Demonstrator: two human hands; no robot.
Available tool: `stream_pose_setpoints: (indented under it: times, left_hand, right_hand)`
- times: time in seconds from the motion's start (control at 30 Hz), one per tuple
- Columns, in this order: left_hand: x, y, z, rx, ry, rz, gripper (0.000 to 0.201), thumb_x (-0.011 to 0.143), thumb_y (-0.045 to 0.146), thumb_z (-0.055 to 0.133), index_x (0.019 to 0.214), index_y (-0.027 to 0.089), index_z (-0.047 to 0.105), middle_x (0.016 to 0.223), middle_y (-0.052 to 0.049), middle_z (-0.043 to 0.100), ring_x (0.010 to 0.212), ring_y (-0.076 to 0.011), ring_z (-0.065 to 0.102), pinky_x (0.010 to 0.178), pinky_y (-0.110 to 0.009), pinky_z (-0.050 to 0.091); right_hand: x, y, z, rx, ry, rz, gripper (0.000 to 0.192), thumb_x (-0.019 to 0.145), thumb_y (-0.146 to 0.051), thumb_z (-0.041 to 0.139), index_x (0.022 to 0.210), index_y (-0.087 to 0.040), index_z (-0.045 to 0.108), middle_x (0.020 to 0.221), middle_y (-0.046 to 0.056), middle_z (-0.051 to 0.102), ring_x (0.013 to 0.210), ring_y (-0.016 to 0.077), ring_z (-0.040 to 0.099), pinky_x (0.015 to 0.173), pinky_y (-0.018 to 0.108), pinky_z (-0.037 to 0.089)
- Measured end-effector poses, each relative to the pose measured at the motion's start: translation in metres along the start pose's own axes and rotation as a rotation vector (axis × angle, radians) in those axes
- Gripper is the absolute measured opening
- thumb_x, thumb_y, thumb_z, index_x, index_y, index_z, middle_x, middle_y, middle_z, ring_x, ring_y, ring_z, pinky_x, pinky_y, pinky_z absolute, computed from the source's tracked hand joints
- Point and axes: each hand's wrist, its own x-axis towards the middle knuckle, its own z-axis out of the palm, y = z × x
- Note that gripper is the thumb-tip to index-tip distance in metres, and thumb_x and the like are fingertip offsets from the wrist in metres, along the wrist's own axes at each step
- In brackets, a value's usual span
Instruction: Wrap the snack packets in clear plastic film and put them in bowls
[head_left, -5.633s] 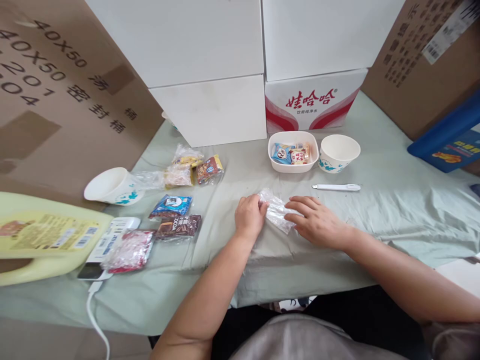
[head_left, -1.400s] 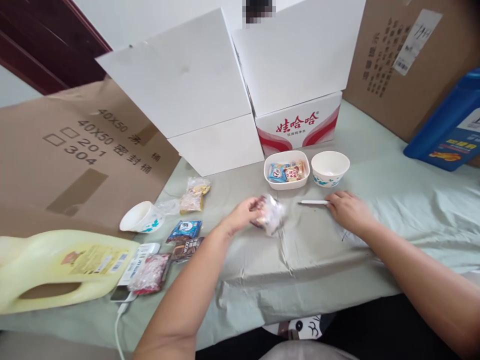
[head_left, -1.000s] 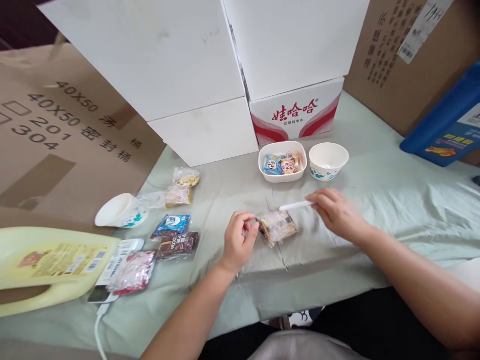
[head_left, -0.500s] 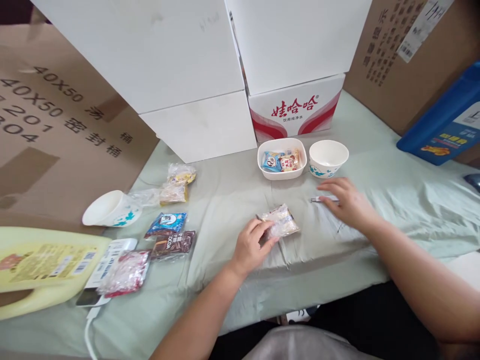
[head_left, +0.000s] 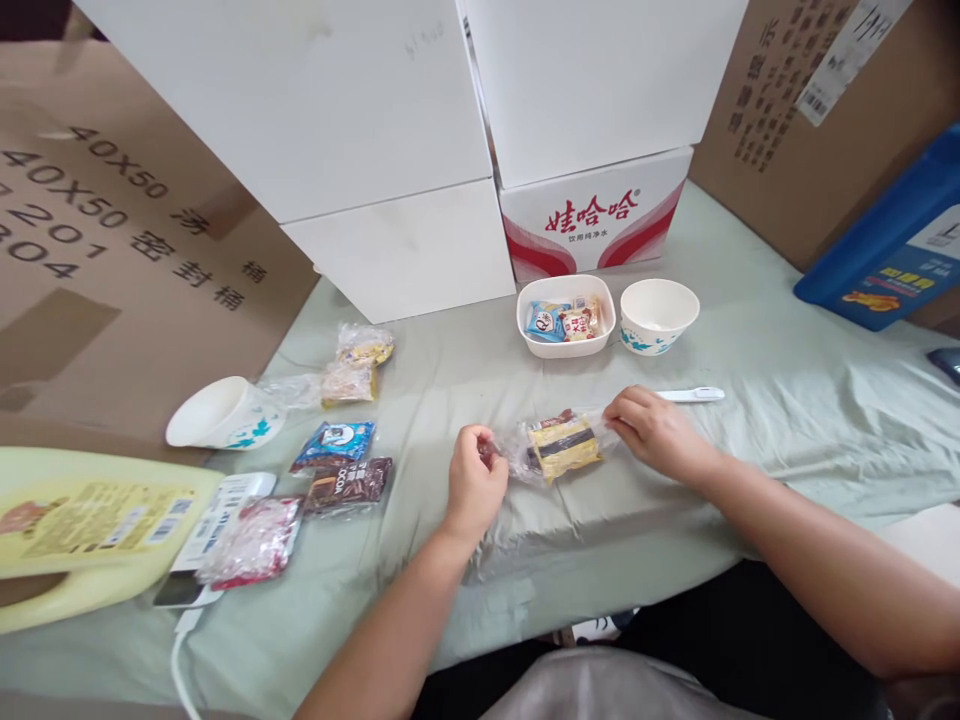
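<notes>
Clear-wrapped yellow-and-brown snack packet [head_left: 561,447], flat on the green cloth, pinched at both ends.

A makeshift packing corner in a home or storeroom: a cloth-draped table [head_left: 787,400] hemmed in by stacked white cartons [head_left: 360,130], brown shipping boxes [head_left: 97,230], a bottled-water case [head_left: 596,225] and a detergent jug [head_left: 82,530].

Readable print on boxes and one packet.
Brown carton [head_left: 112,230] at left carried "40X50", "201" and "304" beside Chinese characters. White-and-red box [head_left: 592,225] showed red "娃哈哈" with a smaller unreadable line under. Dark snack packet [head_left: 351,484] read "COCOA". Labels on yellow jug [head_left: 82,520] and blue box [head_left: 892,250] too small.
</notes>
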Motion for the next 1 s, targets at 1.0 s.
stream_pose_setpoints:
  times: [1.0]
  left_hand:
    - [-0.028, 0.058, -0.046, 0.362, -0.605, 0.631, 0.016, 0.092, 0.017, 0.045, 0.088, 0.021, 0.060, 0.083, -0.004, 0.067, 0.073, -0.0187, 0.063, 0.063, -0.032, 0.052]
  right_hand:
    - [-0.008, -0.038, -0.031, 0.037, -0.627, -0.106, 0.021, 0.094, -0.025, 0.050, 0.078, -0.020, 0.063, 0.072, 0.002, 0.067, 0.066, 0.0164, 0.062, 0.061, 0.028, 0.040]
